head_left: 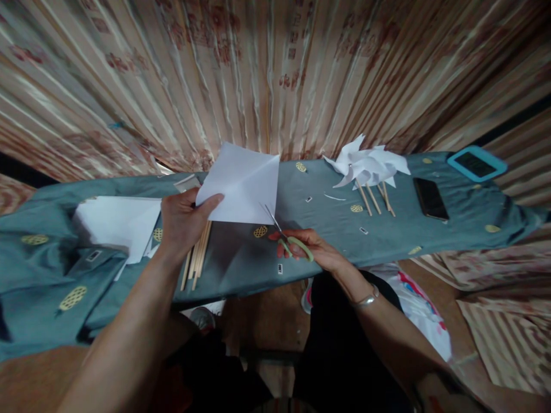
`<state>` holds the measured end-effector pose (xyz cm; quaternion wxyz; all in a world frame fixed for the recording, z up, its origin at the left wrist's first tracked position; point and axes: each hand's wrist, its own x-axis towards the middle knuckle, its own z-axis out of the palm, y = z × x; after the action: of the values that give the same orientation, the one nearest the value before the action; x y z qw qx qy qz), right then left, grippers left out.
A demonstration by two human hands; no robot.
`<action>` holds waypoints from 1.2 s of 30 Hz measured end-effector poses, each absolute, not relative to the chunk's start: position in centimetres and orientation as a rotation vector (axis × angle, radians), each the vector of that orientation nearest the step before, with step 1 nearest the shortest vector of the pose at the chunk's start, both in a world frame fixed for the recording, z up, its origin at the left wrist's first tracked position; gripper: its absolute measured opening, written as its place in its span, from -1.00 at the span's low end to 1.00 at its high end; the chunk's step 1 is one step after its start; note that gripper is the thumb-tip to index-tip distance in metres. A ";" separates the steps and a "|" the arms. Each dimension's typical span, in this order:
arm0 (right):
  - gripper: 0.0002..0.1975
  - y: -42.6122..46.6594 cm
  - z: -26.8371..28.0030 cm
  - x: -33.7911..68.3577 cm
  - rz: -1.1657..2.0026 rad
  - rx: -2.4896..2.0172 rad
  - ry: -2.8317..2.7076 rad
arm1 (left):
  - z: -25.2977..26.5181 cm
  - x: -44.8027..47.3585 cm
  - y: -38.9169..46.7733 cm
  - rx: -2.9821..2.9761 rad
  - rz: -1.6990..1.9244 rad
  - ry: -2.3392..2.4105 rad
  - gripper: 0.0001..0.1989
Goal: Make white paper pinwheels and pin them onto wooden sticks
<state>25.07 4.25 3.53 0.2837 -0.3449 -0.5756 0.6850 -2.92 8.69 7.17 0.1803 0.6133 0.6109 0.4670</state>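
A square sheet of white paper with a faint crease hangs above the cloth, pinched at its left corner by my left hand. My right hand is closed around the green handles of a pair of scissors. The blades are parted a little and meet the paper's lower right corner. Below my left hand lie several thin wooden sticks. Further right rest several white paper pinwheels on wooden sticks.
A stack of white paper lies at the left on the green patterned cloth. At the right are a dark phone and a blue-framed tablet. A striped curtain hangs behind. A white plastic bag sits below the right edge.
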 end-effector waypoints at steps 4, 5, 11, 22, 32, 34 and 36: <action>-0.34 4.4 3.3 25.2 1.862 -0.919 -1.554 | 7.3 -2.8 8.6 1.754 1.294 1.735 -0.76; -0.34 4.4 3.3 25.2 1.874 -0.917 -1.552 | 7.4 -2.8 8.5 1.751 1.293 1.732 -0.75; -0.39 4.4 3.3 25.2 1.874 -0.879 -1.568 | 7.6 -2.5 8.3 1.710 1.312 1.687 -0.76; -0.35 4.2 4.1 24.8 1.860 -0.944 -1.582 | 7.5 -3.0 8.0 1.715 1.264 1.726 -0.70; -0.33 4.3 3.5 24.7 1.951 -0.941 -1.491 | 7.4 -3.0 8.0 1.657 1.274 1.724 -0.78; -0.32 4.3 3.4 24.6 1.964 -0.916 -1.475 | 7.4 -3.1 7.9 1.653 1.277 1.722 -0.78; -0.33 4.3 3.3 24.6 1.982 -0.905 -1.461 | 7.4 -3.1 7.9 1.639 1.287 1.725 -0.78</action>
<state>24.60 4.28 3.31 0.2564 -0.3335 -0.5383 0.7302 -3.14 7.91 7.39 0.2164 0.5915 0.6226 0.4644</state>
